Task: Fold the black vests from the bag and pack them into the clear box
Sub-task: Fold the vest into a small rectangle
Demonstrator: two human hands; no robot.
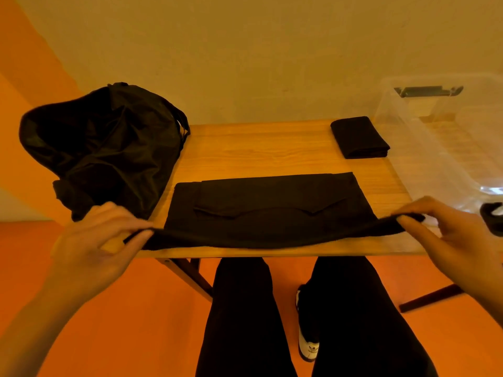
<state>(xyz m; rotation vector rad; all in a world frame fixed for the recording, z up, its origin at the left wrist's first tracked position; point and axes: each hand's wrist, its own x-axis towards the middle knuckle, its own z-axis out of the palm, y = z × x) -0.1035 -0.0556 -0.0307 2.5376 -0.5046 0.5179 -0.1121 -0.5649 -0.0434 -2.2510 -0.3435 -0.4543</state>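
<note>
A black vest (269,208) lies spread across the near half of the wooden table (258,148). My left hand (100,240) pinches its near left corner and my right hand (446,235) pinches its near right corner. The near edge is lifted slightly off the table between them. A folded black vest (359,137) lies at the far right of the table. The black bag (106,148) slumps on the table's left end. The clear box (441,148) stands on the right end, beside the folded vest.
A wall rises right behind the table. My legs in black trousers (299,322) and a white shoe (307,341) show below the table's front edge, above an orange floor. A dark object (494,217) sits at the right edge by the box.
</note>
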